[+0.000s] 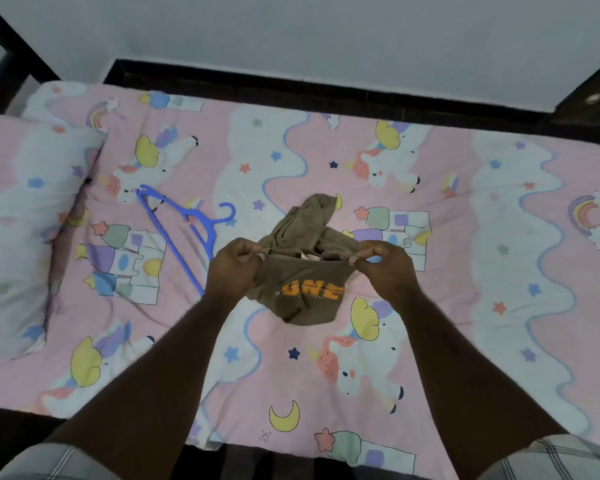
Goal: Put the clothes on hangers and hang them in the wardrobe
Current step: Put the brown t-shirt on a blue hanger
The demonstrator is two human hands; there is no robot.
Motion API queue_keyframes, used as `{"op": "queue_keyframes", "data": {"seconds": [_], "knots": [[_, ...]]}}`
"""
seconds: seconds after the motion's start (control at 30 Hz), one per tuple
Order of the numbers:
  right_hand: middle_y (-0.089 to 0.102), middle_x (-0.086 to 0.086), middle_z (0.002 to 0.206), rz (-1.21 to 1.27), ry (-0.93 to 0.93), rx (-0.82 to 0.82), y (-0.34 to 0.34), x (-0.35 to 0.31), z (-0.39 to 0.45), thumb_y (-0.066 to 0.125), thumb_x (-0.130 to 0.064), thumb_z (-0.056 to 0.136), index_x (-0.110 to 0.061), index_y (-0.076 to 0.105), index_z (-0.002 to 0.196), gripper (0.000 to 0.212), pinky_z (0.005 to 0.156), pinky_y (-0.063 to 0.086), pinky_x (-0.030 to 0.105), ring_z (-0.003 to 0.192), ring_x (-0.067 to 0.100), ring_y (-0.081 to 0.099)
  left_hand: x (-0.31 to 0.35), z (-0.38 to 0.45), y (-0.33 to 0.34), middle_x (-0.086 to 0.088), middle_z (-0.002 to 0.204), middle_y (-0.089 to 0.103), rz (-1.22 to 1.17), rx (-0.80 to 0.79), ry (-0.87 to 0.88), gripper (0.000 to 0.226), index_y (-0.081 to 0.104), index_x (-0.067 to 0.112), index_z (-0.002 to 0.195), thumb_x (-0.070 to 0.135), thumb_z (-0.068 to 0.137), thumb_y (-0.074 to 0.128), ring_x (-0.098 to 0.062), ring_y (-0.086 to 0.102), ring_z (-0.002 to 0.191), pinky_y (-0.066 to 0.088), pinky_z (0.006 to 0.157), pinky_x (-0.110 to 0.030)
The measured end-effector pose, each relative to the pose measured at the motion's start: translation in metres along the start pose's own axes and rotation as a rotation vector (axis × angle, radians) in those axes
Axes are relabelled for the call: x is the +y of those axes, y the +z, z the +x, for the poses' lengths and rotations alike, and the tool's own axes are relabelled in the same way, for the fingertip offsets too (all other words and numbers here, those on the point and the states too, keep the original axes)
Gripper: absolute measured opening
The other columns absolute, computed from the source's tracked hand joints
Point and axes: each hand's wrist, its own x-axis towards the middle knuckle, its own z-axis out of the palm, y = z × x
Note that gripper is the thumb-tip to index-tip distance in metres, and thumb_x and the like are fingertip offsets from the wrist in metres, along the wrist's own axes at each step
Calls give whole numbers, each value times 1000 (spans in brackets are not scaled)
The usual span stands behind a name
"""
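Note:
An olive-brown T-shirt (302,299) with orange lettering hangs bunched above the middle of the bed. My left hand (234,268) pinches its collar edge on the left side. My right hand (383,268) pinches the same edge on the right, so the neck opening is stretched between them. The rest of the shirt lies crumpled on the sheet behind my hands. A blue plastic hanger (184,225) lies flat on the bed to the left of my left hand, its hook pointing right.
The bed (482,237) has a pink sheet with unicorns and castles. A matching pillow (21,220) sits at the left end. A dark bed frame (291,84) runs along the far side against a pale wall. No wardrobe shows in view.

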Motion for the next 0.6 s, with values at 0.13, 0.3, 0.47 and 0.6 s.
{"op": "queue_keyframes", "data": {"seconds": [0.13,0.3,0.47,0.6], "knots": [[69,-18,93,34,-112,45,-27,-51,-28,76,-23,87,-18,68,81,11,71,43,11,86,-6,63,37,-8,-45,6,89,72,-61,0,127,14,66,24,83,11,88,69,-9,66,88,46,79,-26],[68,-15,76,25,-224,141,-62,-112,-62,76,-16,86,-23,68,93,13,63,40,1,78,0,65,87,-18,-102,2,90,72,-87,7,267,9,70,13,92,6,89,66,-20,67,92,52,85,-36],[67,-1,80,-65,-319,192,-104,-165,-100,82,-16,80,-15,75,110,30,70,41,13,77,8,59,141,-35,-151,-2,110,73,-5,88,461,23,75,9,111,4,93,62,-16,64,106,46,98,-26],[63,-15,67,-152,-442,343,-133,-205,-132,81,-22,80,-19,76,75,7,59,36,8,65,-7,57,180,-57,-183,2,101,74,-47,159,562,23,77,12,101,1,90,60,-10,64,97,42,83,-7]]}}
